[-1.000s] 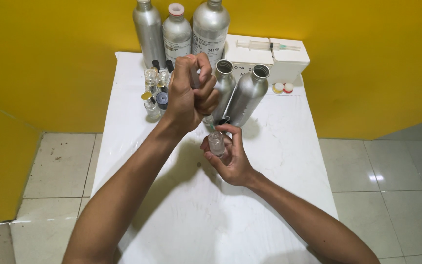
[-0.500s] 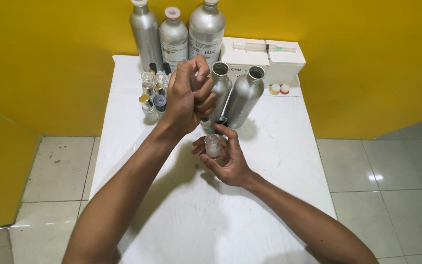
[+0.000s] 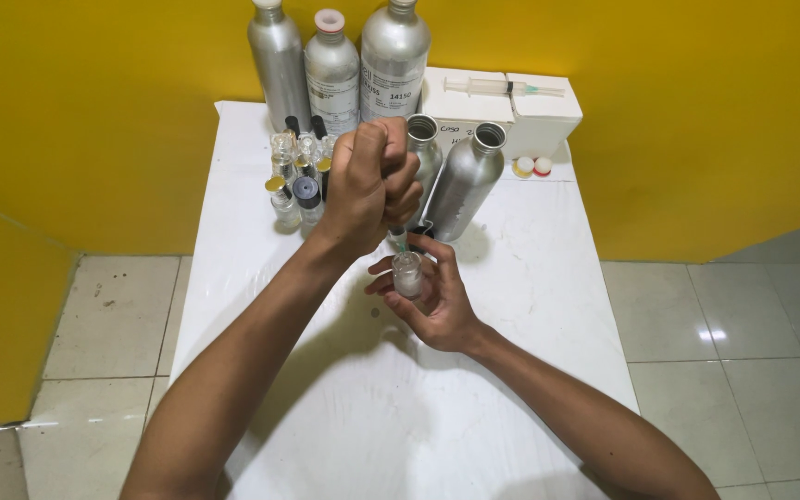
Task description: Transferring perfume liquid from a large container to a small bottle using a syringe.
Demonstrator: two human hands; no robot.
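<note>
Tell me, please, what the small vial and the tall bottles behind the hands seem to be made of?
The small vial in the right hand looks like clear glass, perhaps plastic: you can see through it. The tall bottles look like brushed aluminium: dull grey sheen, opaque, soft highlights.

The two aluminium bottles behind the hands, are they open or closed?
Open. Both aluminium bottles show bare round mouths without caps, just behind the left hand.

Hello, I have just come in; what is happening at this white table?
A person stands over a white table. The right hand holds a small clear vial upright, in a closed grip. The left hand, fisted, holds a syringe pointing down into the vial's mouth. Behind them stand two open aluminium bottles, three taller ones, small vials and white boxes.
</note>
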